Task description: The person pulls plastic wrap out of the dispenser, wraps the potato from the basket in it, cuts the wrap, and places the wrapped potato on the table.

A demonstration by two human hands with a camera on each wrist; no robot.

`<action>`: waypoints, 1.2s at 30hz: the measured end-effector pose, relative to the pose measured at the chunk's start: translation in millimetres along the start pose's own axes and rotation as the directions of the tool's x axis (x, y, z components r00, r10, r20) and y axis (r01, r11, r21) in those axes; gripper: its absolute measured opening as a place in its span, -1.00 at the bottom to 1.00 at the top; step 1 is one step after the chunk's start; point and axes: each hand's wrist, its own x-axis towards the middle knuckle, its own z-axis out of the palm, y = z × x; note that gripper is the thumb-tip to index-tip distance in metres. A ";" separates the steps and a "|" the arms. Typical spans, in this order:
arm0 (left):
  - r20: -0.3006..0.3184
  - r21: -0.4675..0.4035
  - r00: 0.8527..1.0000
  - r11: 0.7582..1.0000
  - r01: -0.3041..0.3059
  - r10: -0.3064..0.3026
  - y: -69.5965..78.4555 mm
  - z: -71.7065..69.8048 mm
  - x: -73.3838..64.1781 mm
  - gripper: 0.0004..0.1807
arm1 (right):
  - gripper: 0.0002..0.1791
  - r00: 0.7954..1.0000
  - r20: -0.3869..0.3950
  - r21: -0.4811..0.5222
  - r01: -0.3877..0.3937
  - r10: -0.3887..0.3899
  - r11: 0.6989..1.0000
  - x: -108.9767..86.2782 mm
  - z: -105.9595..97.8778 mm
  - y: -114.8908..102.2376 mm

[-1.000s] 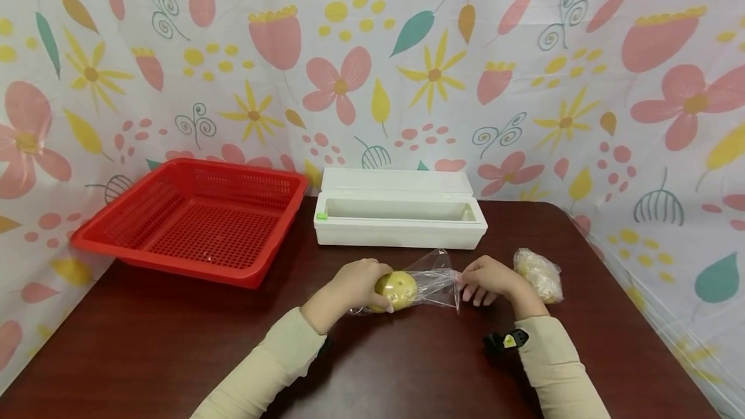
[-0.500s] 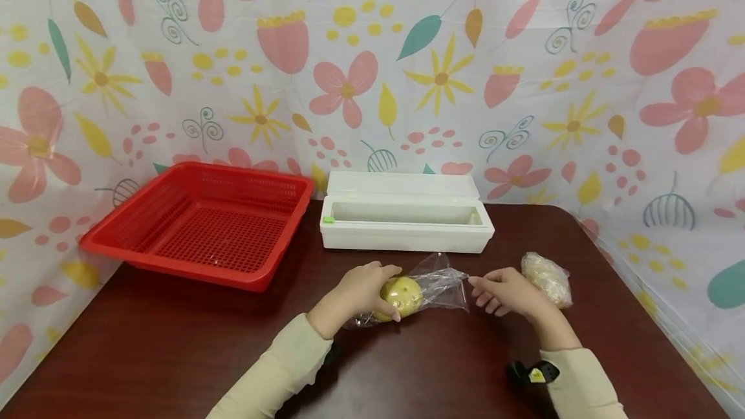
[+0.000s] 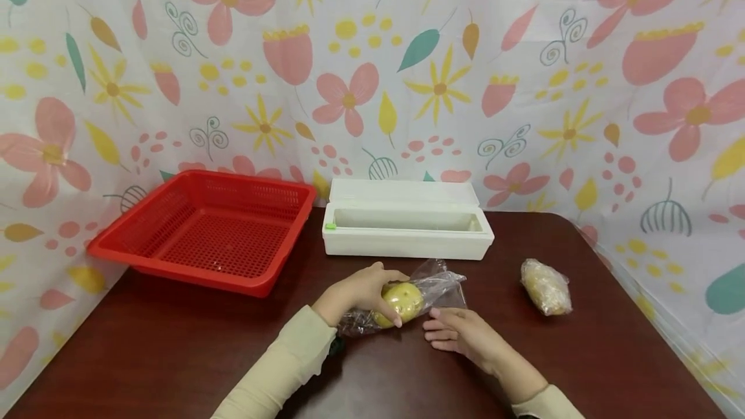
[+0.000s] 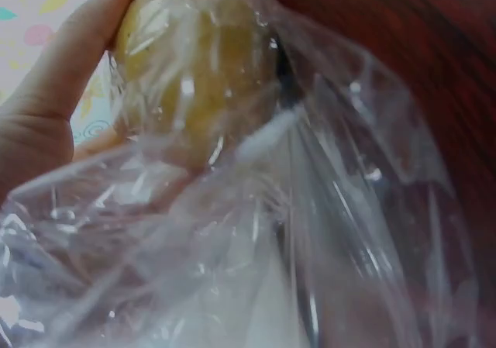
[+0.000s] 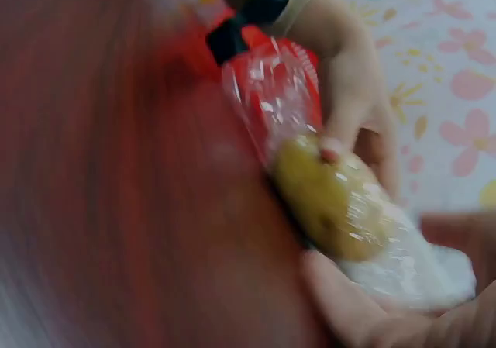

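A yellow potato (image 3: 403, 300) lies on clear plastic film (image 3: 439, 284) that covers it and spreads out to both sides. My left hand (image 3: 363, 291) grips the potato from the left, thumb on the near side and fingers on the far side. In the left wrist view, loose crinkled film fills the space below the potato (image 4: 198, 69). My right hand (image 3: 465, 336) is just right of the potato, its fingers extended with the tips close to the film's near edge. The right wrist view shows the right thumb (image 5: 341, 298) blurred beside the film-covered potato (image 5: 325, 201).
Behind the hands stands a long white box (image 3: 407, 242) with its lid raised. A red perforated basket (image 3: 256, 284) is at the back left. Another film-wrapped lump (image 3: 546, 286) lies at the right on the dark wooden table (image 3: 617, 354). A flower-patterned sheet (image 3: 372, 50) hangs behind.
My right hand has let go of the film's right end and moved left and nearer, beside the potato. My left hand keeps its grip. The head view has shifted slightly.
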 end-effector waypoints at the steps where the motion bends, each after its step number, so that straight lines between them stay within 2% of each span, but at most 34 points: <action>1: 0.012 -0.010 1.000 1.000 0.005 -0.005 -0.7 1.9 -0.5 -0.10 | -0.31 0.999 -0.052 0.081 -0.003 0.007 0.997 2.0 3.1 3.3; 4: 0.036 -0.008 0.999 1.000 0.002 -0.001 -2.9 6.2 -1.6 -0.11 | -0.26 0.982 -0.190 0.283 0.039 0.016 0.958 7.3 13.6 9.7; 5: 0.038 -0.009 0.999 1.000 -0.003 0.003 -2.7 6.7 -2.1 -0.11 | -0.26 0.973 -0.230 0.320 0.065 0.011 0.945 9.1 16.7 10.5; 9: 0.038 0.024 0.999 0.999 -0.030 0.029 -0.4 7.6 -1.2 -0.15 | -0.25 0.938 -0.343 0.364 0.180 -0.048 0.914 18.2 22.3 8.0; 11: 0.034 0.049 0.999 0.998 -0.038 0.036 1.8 7.7 -0.3 -0.17 | -0.25 0.910 -0.412 0.369 0.218 -0.051 0.904 24.5 23.3 5.1; 13: 0.029 0.077 0.999 0.996 -0.046 0.044 3.5 8.7 0.7 -0.18 | -0.21 0.892 -0.450 0.387 0.238 -0.043 0.891 30.8 23.4 2.3; 16: 0.020 0.115 0.998 0.992 -0.057 0.055 5.9 9.9 0.6 -0.19 | -0.21 0.874 -0.485 0.423 0.255 -0.021 0.870 39.5 23.2 -0.7; 17: 0.017 0.128 0.998 0.990 -0.059 0.057 6.5 10.5 0.4 -0.19 | -0.24 0.874 -0.485 0.431 0.257 -0.018 0.865 41.9 22.8 -1.1; 19: 0.012 0.153 0.998 0.986 -0.060 0.059 8.0 11.0 -0.8 -0.20 | -0.45 0.862 -0.506 0.446 0.264 -0.003 0.855 46.8 22.8 -1.9; 22: 0.005 0.180 0.999 0.982 -0.053 0.053 10.7 11.3 -3.0 -0.21 | -0.92 0.846 -0.532 0.464 0.282 0.010 0.840 51.6 22.4 -2.1; 23: 0.000 0.189 0.999 0.981 -0.052 0.053 11.7 11.1 -3.7 -0.21 | -0.95 0.843 -0.538 0.470 0.289 0.011 0.834 52.7 22.1 -1.9; 25: -0.010 0.205 0.999 0.977 -0.050 0.053 13.9 10.4 -5.1 -0.21 | -0.80 0.839 -0.544 0.482 0.310 0.003 0.820 53.8 21.8 -1.7; 28: -0.024 0.220 0.998 0.974 -0.046 0.053 16.1 9.6 -6.8 -0.21 | -0.75 0.831 -0.557 0.490 0.329 0.000 0.807 54.2 21.2 -0.6; 30: -0.028 0.213 0.998 0.976 -0.045 0.052 16.6 9.5 -7.8 -0.22 | -0.81 0.820 -0.572 0.480 0.331 0.004 0.813 53.6 20.9 0.1; 34: -0.032 0.172 0.999 0.984 -0.037 0.043 15.0 10.6 -9.4 -0.21 | -0.86 0.787 -0.616 0.446 0.334 0.014 0.830 52.9 19.1 1.7; 36: -0.042 0.157 0.998 0.987 -0.039 0.046 14.0 11.1 -10.1 -0.21 | -0.88 0.779 -0.626 0.442 0.335 0.019 0.832 51.9 17.7 1.9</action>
